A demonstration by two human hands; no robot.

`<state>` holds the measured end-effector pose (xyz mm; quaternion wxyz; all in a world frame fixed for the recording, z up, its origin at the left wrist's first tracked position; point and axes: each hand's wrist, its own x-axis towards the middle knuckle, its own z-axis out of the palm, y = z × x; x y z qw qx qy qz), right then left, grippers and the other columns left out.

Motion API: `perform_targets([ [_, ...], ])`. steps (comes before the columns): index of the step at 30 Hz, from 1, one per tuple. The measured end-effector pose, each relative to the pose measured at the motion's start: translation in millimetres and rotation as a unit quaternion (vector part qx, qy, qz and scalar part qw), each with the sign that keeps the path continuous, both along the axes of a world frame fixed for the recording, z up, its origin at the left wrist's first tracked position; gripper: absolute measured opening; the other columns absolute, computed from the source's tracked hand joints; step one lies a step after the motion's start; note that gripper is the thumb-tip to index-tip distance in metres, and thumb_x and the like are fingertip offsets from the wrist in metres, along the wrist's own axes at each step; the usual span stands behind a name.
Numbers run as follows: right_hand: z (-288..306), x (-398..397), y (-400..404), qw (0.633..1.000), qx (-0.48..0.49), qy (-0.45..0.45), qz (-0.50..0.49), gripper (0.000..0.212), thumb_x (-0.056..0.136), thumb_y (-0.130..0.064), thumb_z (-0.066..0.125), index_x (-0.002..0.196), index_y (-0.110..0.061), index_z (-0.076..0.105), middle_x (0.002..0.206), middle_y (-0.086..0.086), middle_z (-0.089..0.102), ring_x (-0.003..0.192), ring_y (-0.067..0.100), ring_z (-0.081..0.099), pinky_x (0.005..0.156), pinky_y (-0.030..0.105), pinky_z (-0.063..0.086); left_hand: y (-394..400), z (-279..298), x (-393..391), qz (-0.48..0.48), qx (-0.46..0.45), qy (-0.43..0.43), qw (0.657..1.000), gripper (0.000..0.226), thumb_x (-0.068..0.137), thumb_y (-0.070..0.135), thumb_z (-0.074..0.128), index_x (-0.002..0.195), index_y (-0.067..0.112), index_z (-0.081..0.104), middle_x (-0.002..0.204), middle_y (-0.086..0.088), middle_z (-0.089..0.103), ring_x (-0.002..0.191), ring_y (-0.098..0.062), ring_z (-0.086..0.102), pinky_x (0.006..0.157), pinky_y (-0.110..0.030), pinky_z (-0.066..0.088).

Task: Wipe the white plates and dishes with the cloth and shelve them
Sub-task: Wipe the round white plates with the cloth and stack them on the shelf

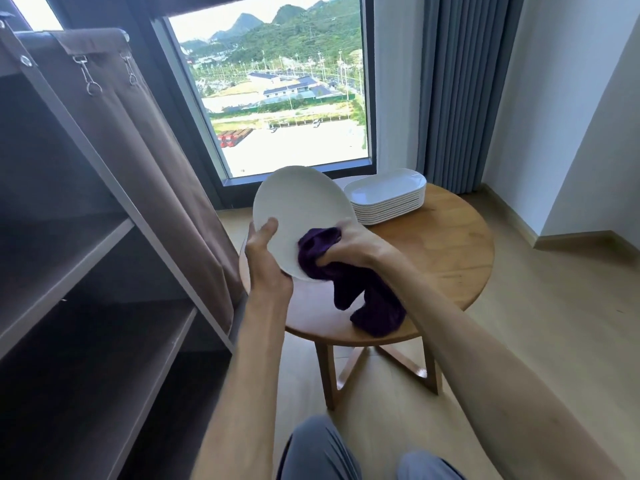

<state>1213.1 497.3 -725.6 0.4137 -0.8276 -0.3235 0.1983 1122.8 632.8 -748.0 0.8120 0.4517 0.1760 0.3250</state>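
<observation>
Head view only: left hand grips the near-left rim of a white round plate, thumb over the face and fingers hidden behind, holding it tilted up above the round wooden table. Right hand is closed around a bunched purple cloth and presses it against the plate's lower right face; the cloth's loose end trails down onto the tabletop. A stack of white oblong dishes sits on the table's far side, just beyond and to the right of the plate, long axis running left to right, so the right hand is the nearer one to it. Shelves of the fabric rack, bare where visible, lie to the left, on the side of the hand carrying the plate. By my reading, wiping of this plate is under way, and shelving it would call for a leftward swing, away from the cloth hand
</observation>
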Motion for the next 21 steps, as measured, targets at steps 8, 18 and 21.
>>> perform_targets([
  [8,43,28,-13,0.942,0.242,-0.071,-0.222,0.034,0.081,-0.006,0.072,0.115,-0.011,0.073,0.1,0.003,0.076,0.094,0.017,0.071,0.091,0.033,0.058,-14,-12,-11,0.08,-0.152,0.003,0.985,0.056,0.085,0.007,0.046,0.139,0.015,0.058,0.136,-0.02,0.063,0.122,-0.042,0.062,0.101,-0.056,0.053],
  [18,-6,-2,-11,0.937,0.139,-0.005,-0.319,0.074,0.08,-0.061,0.074,0.133,-0.01,0.061,0.133,0.013,0.06,0.122,0.028,0.057,0.105,0.041,0.046,-38,-9,5,0.13,-0.234,-0.105,0.958,0.022,0.087,0.003,0.048,0.084,0.012,0.068,0.08,-0.005,0.072,0.081,-0.027,0.068,0.088,-0.041,0.056],
  [21,-22,-8,-9,0.949,0.117,0.143,-0.255,0.094,0.078,-0.084,0.055,0.138,-0.011,0.056,0.137,0.012,0.058,0.13,0.032,0.051,0.112,0.049,0.04,-42,-6,8,0.127,-0.211,-0.114,0.963,0.021,0.086,0.001,0.048,0.081,0.012,0.066,0.079,-0.004,0.07,0.082,-0.026,0.067,0.091,-0.041,0.054],
])
